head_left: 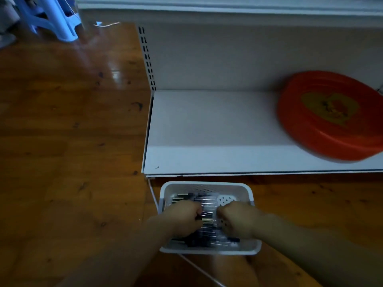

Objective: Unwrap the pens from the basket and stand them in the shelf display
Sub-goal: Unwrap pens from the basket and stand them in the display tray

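I am looking down at both hands working inside the basket, which is sitting on the floor just in front of the shelf. The pens are lying in a wrapped pile across the basket's bottom, their long axes running left to right, parallel to the shelf's front edge. My left hand is curling its fingers around the left part of the pile; my right hand is curling in from the right, and I think it is pinching the clear wrap, though the picture is too blurred to be sure what it is holding. The two hands are facing each other across the middle of the pile, close together, so neither is clearly nearer; pulling apart along the pens' length looks like the way to open the wrap.

The shelf lies straight ahead, above and beyond the basket's far rim. Its left and middle board is bare, giving room to stand pens. A red tray is taking up the right end, overhanging the front edge, so I am judging the lift should go forward and slightly left. A thin white cord is running along the floor by the basket's left side.
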The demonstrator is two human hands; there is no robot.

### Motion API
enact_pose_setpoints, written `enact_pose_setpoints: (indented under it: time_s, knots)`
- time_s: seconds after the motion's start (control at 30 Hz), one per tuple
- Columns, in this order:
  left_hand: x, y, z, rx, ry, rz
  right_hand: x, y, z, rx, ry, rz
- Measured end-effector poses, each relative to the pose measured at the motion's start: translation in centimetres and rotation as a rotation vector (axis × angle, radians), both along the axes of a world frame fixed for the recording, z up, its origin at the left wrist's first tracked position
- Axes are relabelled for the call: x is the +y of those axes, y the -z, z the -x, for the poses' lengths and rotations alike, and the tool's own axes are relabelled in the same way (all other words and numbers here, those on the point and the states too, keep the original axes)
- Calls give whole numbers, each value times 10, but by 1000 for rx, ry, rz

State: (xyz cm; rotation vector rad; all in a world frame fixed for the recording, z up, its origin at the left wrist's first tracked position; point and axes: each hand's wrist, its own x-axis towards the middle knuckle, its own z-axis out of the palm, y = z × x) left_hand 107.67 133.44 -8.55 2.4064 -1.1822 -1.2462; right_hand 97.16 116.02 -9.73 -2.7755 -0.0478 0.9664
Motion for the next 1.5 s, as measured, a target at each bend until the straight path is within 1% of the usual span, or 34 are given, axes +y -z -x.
enact_pose_setpoints:
  time_s: [0.23,0.33,0.4,0.47,0.57,0.63,0.7,0.8,0.87,0.9,0.97,1.03,1.1,1.2,1.27,1.33,1.43,1.5]
  knots:
    - [-2,8,-1,14,110,-91,9,15,3,90,-1,10]
    - [-2,9,-3,35,101,-90,6,10,2,66,-16,-8]
    - [-2,6,-6,56,83,-80,0,1,-1,8,-19,-20]
    - [-3,1,-11,81,53,-28,-6,-9,-4,-70,1,-51]
    - [-6,-14,-20,99,0,97,-16,-29,-8,-166,38,-115]
    - [-9,-29,-30,152,-63,158,-23,-44,-11,-215,69,-156]
    - [-10,-44,-41,233,-135,216,-31,-58,-15,-229,121,-201]
    - [-12,-69,-55,245,-212,321,-40,-78,-21,-222,176,-274]
    - [-15,-89,-62,274,-287,429,-42,-91,-25,-283,235,-329]
    - [-16,-100,-65,321,-344,485,-41,-98,-27,-322,271,-359]
    - [-20,-123,-68,399,-450,582,-38,-115,-32,-386,364,-451]
    - [-24,-143,-70,435,-510,650,-33,-133,-35,-413,466,-608]
    - [-27,-161,-72,436,-501,681,-27,-150,-37,-405,536,-777]
    - [-31,-187,-74,407,-436,697,-22,-170,-36,-433,563,-895]
    - [-35,-205,-75,390,-418,740,-21,-185,-37,-489,545,-898]
    - [-37,-222,-74,328,-396,785,-21,-201,-39,-580,523,-865]
    - [-40,-241,-73,201,-360,836,-22,-227,-44,-828,534,-802]
    - [-41,-250,-73,148,-351,864,-23,-244,-48,-994,559,-816]
